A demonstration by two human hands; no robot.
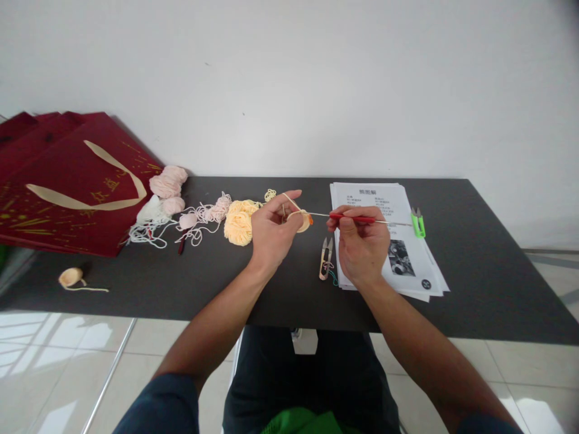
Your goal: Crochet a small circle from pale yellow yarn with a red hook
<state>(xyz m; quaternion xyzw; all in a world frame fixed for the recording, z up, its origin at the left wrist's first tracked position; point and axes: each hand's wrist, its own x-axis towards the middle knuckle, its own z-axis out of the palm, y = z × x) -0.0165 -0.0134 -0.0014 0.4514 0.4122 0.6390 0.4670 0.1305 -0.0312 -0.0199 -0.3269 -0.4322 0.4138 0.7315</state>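
My left hand (275, 232) pinches a small round cream crochet piece (304, 224), with a strand of yarn running up over the raised index finger. A small orange bit (310, 220) shows at the piece's right edge. In my right hand (362, 244) is a crochet hook (355, 217) with a red grip, held level like a pen. Its thin metal tip points left and reaches the crochet piece. Just left of my left hand sits a ball of yellow yarn (238, 222). Whether a loop is on the hook's tip is too small to tell.
Printed sheets (368, 193) lie under my right hand, with green-handled thread snips (418, 223) on them. Cream snips (325, 259) lie between my hands. Pink yarn (168, 181), white yarn (151, 211), a small crocheted cup (70, 276) and dark red paper bags (67, 181) are at left.
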